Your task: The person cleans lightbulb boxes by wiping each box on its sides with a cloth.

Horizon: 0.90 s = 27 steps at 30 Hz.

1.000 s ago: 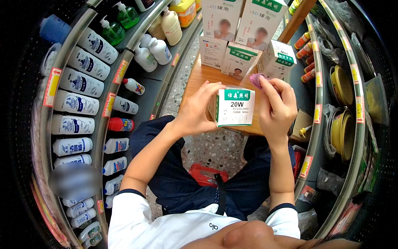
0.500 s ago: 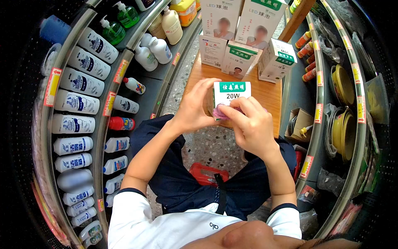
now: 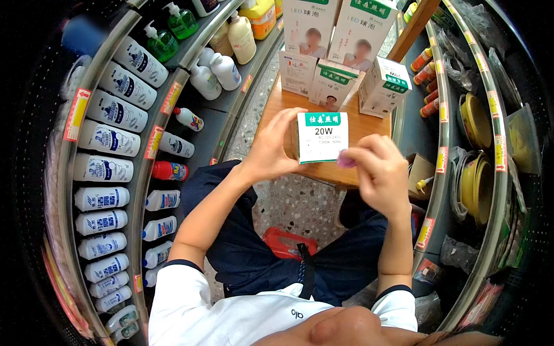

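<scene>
My left hand (image 3: 276, 143) grips a white and green light bulb box (image 3: 323, 141) by its left side, thumb below and fingers behind. The face turned up to me reads 20W under a green band. Just off the box's lower right corner, my right hand (image 3: 378, 170) pinches a small purple cloth (image 3: 346, 158) between thumb and fingers. The cloth is partly hidden by the fingers. Beyond the hands, several more LED bulb boxes (image 3: 332, 86) stand on a wooden table (image 3: 271, 115), with a single box (image 3: 384, 89) apart on the right.
On the left, shelves hold rows of white bottles (image 3: 109, 138) and green pump bottles (image 3: 161, 43). The right shelf has yellow pans (image 3: 478, 184) and orange-red cans (image 3: 424, 75). A red plastic stool (image 3: 288, 242) shows between my legs.
My right hand has moved right and slightly down with the purple cloth, off the face of the box. More print on the box now shows. My left hand keeps its grip.
</scene>
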Tool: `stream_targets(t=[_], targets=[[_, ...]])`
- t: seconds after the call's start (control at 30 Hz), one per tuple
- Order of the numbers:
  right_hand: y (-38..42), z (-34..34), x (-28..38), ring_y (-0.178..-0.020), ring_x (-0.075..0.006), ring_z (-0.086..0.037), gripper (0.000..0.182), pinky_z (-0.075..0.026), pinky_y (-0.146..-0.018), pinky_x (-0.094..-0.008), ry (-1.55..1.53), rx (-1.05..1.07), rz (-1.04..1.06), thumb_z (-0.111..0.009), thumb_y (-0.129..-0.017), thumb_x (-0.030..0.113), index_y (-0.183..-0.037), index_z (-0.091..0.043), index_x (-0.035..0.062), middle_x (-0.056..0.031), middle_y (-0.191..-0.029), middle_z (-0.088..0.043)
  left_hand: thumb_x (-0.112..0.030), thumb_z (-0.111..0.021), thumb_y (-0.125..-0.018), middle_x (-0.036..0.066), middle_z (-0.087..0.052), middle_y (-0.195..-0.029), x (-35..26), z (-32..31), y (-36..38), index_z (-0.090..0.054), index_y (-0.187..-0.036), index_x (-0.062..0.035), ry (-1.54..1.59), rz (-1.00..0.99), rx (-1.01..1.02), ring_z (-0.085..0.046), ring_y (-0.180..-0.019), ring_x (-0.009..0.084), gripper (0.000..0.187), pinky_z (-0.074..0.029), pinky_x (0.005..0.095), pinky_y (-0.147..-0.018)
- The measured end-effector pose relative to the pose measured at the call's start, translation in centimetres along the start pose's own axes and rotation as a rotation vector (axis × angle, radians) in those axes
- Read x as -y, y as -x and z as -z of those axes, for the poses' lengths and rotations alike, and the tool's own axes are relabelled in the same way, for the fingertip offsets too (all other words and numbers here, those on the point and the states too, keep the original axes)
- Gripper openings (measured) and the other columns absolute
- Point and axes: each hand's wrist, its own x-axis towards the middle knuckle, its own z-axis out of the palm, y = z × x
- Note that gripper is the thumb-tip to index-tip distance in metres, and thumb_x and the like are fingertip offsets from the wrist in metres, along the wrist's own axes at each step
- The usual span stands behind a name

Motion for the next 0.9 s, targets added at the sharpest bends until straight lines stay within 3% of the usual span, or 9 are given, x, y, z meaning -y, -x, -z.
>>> stream_targets(t=[0.07,0.17,0.27,0.37,0.6,0.63,0.73,0.77,0.9], targets=[[0.6,0.0,-1.7,-0.092,-0.0234,-0.064,0.025,-0.051,-0.079,-0.0319,-0.309,-0.121,-0.210,-0.061,-0.083,-0.003,-0.104,-0.071,0.0030,-0.0109,-0.094,-0.064,-0.021,-0.089,-0.063,0.019,-0.055,-0.134,0.1,0.0,0.0,-0.044,-0.137,-0.0008,0.013,0.000,-0.008,-0.054,-0.126,0.0352,0.089,-0.043,0.0423,-0.107],[0.9,-0.5,-4.0,-0.103,-0.0170,-0.060,0.026,-0.045,-0.092,-0.0274,-0.491,-0.285,-0.521,-0.061,-0.091,0.004,-0.115,-0.067,-0.0042,-0.0091,-0.108,-0.063,-0.023,-0.089,-0.065,0.019,-0.055,-0.134,0.1,0.1,-0.1,-0.044,-0.138,-0.0005,0.007,0.016,-0.004,-0.054,-0.126,0.0347,0.089,-0.043,0.0417,-0.106],[1.2,-0.2,-5.3,-0.117,-0.0185,-0.057,0.059,-0.044,-0.101,-0.0287,-1.445,-0.230,-0.749,-0.065,-0.087,0.008,-0.143,-0.047,0.0003,-0.0117,-0.126,-0.057,-0.024,-0.090,-0.064,0.019,-0.056,-0.133,0.1,0.2,-0.2,-0.044,-0.138,-0.0003,0.021,0.033,0.005,-0.055,-0.125,0.0344,0.090,-0.043,0.0408,-0.106],[1.4,-0.9,-6.0,-0.119,-0.0193,-0.057,0.072,-0.045,-0.102,-0.0309,-1.472,-0.181,-0.711,-0.067,-0.086,0.008,-0.151,-0.034,0.0017,-0.0138,-0.133,-0.052,-0.024,-0.090,-0.062,0.018,-0.057,-0.132,-0.1,0.3,-0.3,-0.045,-0.137,-0.0005,0.030,0.050,0.005,-0.056,-0.124,0.0341,0.090,-0.044,0.0406,-0.106],[2.2,-3.8,-7.7,-0.122,-0.0254,-0.055,0.084,-0.047,-0.102,-0.0361,-0.755,0.023,-0.797,-0.072,-0.086,0.011,-0.154,-0.024,-0.0009,-0.0215,-0.147,-0.042,-0.020,-0.090,-0.059,0.016,-0.058,-0.131,-0.3,0.7,-0.3,-0.049,-0.136,-0.0016,0.012,0.077,-0.014,-0.058,-0.122,0.0299,0.089,-0.045,0.0392,-0.105],[4.4,-6.8,-11.4,-0.110,-0.0294,-0.064,0.071,-0.051,-0.095,-0.0385,-0.413,-0.046,-0.648,-0.074,-0.084,0.020,-0.143,-0.043,-0.0068,-0.0288,-0.132,-0.057,-0.021,-0.091,-0.059,0.016,-0.058,-0.131,-0.5,0.9,-0.3,-0.049,-0.136,-0.0017,-0.007,0.087,-0.013,-0.058,-0.122,0.0299,0.089,-0.045,0.0392,-0.105],[3.0,-4.4,-10.3,-0.101,-0.0253,-0.068,0.053,-0.052,-0.086,-0.0366,-0.234,0.431,-0.788,-0.073,-0.088,0.027,-0.124,-0.060,-0.0090,-0.0232,-0.111,-0.069,-0.023,-0.091,-0.060,0.017,-0.057,-0.132,-0.5,1.1,-0.2,-0.047,-0.136,-0.0012,-0.010,0.086,-0.006,-0.056,-0.124,0.0328,0.090,-0.043,0.0409,-0.106],[2.9,-4.2,-9.1,-0.088,-0.0260,-0.070,0.043,-0.053,-0.080,-0.0372,-0.183,0.359,-0.762,-0.074,-0.085,0.029,-0.103,-0.067,-0.0095,-0.0212,-0.092,-0.072,-0.024,-0.091,-0.061,0.018,-0.057,-0.132,-0.4,1.1,-0.1,-0.046,-0.136,-0.0009,-0.003,0.081,-0.003,-0.055,-0.125,0.0343,0.090,-0.043,0.0418,-0.107],[4.4,-5.1,-9.7,-0.081,-0.0359,-0.067,0.033,-0.051,-0.076,-0.0428,-0.218,0.222,-0.657,-0.075,-0.082,0.026,-0.092,-0.068,-0.0045,-0.0205,-0.086,-0.068,-0.025,-0.091,-0.061,0.018,-0.057,-0.132,-0.3,1.2,0.1,-0.046,-0.136,-0.0008,0.002,0.068,0.003,-0.055,-0.125,0.0343,0.091,-0.043,0.0413,-0.106]])
